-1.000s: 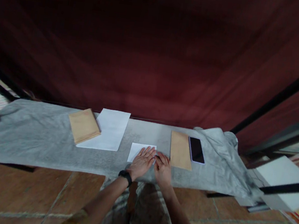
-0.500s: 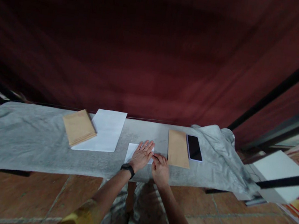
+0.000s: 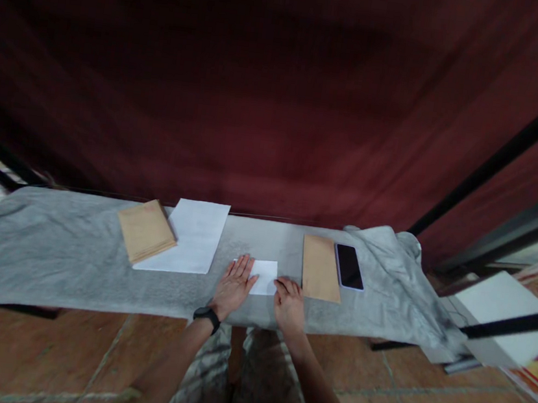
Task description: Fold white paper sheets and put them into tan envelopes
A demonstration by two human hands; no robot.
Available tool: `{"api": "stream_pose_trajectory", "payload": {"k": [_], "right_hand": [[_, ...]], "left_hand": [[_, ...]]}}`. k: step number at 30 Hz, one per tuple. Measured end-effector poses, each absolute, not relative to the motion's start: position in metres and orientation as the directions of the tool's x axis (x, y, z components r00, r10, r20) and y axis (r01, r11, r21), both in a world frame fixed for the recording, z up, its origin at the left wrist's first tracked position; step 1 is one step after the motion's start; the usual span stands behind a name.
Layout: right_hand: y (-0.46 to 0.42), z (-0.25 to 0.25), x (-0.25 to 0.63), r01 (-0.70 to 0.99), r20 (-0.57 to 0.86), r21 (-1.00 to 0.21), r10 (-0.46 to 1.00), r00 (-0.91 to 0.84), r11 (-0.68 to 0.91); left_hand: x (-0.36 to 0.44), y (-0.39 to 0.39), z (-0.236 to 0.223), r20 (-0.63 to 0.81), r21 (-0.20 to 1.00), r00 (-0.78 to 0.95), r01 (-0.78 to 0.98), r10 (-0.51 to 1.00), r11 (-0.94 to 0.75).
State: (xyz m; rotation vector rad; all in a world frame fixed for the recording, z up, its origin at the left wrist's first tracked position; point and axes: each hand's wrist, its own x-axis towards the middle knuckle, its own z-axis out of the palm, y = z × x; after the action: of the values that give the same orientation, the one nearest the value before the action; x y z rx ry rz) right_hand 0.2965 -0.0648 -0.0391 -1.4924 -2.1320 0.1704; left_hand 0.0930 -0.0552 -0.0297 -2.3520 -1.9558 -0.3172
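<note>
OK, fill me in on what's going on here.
A person is handling a small white paper: the left hand lies flat over its left end, the right hand is at its right edge. To the left, a brown stack overlaps larger white paper; to the right lie a brown piece and a phone.

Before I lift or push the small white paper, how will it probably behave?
The small white paper looks thin, so it is probably light and may bend if lifted by one edge. It lies flat, so it seems unlikely to roll or tip. The left hand covers its left part, possibly resisting a push.
</note>
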Motion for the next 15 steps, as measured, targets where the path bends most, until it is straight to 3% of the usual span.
{"api": "stream_pose_trajectory", "payload": {"k": [15], "right_hand": [[-0.061, -0.040, 0.295, 0.779, 0.438, -0.450, 0.868, -0.235, 0.438]], "left_hand": [[0.070, -0.089, -0.033, 0.224, 0.059, 0.076, 0.994, 0.972, -0.091]]}}
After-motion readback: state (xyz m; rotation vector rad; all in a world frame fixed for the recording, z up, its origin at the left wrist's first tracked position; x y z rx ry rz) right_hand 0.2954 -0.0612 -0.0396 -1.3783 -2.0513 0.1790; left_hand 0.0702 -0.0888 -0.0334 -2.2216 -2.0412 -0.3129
